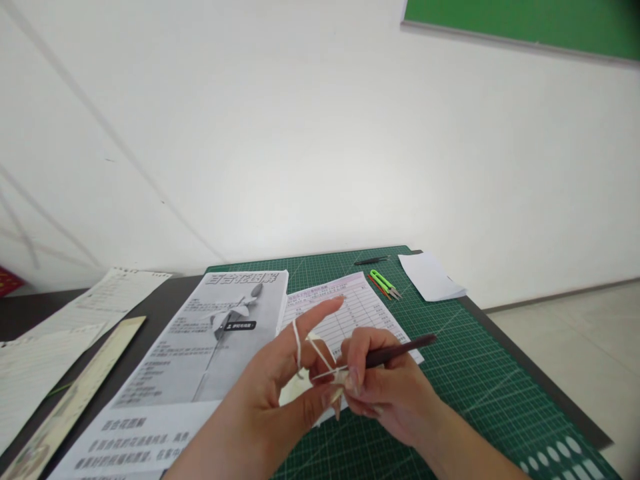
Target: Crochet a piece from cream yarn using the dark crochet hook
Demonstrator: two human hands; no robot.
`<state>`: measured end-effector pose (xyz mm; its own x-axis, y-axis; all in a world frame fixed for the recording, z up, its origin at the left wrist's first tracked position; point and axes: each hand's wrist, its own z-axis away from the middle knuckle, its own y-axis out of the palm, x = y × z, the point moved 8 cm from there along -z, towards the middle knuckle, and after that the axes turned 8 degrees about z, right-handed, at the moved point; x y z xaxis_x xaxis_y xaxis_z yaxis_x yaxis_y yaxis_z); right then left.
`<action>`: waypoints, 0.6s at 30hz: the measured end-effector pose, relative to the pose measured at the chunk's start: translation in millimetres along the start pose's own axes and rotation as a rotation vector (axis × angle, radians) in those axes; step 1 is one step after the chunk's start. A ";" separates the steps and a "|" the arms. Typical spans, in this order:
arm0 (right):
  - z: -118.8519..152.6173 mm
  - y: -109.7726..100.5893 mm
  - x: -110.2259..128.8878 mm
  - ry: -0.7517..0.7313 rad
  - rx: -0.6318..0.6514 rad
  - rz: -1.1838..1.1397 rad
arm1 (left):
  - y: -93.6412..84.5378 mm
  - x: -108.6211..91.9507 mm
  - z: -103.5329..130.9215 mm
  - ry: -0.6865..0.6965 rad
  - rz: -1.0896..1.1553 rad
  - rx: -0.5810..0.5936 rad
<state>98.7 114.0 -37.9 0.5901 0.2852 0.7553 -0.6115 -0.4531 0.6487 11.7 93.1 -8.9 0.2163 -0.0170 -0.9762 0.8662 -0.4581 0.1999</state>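
Observation:
My right hand (383,387) grips a crochet hook (400,351) by its dark handle, with the thin metal shaft pointing left. White yarn (299,343) loops round the raised index finger of my left hand (273,380) and runs down to the hook's tip. Thumb and fingers of the left hand pinch together where the yarn meets the hook. A small pale piece of work seems to sit in that pinch, mostly hidden by the fingers. Both hands nearly touch, above the green cutting mat (480,387).
Printed sheets with a flower picture (175,360) lie left, and a chart sheet (345,300) lies behind the hands. Green thread snips (383,281), black tweezers (373,260) and white paper (430,277) rest farther back. A ruler (85,393) and handwritten pages (45,373) are far left.

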 end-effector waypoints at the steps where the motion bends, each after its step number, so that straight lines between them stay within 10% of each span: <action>1: 0.2 1.2 1.0 -0.012 0.014 -0.008 | -0.8 -0.7 -1.0 0.011 0.033 0.008; 18: -1.2 2.9 10.5 -0.083 0.013 0.102 | -4.2 13.7 -10.8 0.006 0.574 -0.171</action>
<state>102.4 116.7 -28.0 0.5671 0.1667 0.8066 -0.6640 -0.4870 0.5674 15.8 104.4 -22.2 0.6733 -0.2146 -0.7076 0.6701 -0.2273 0.7066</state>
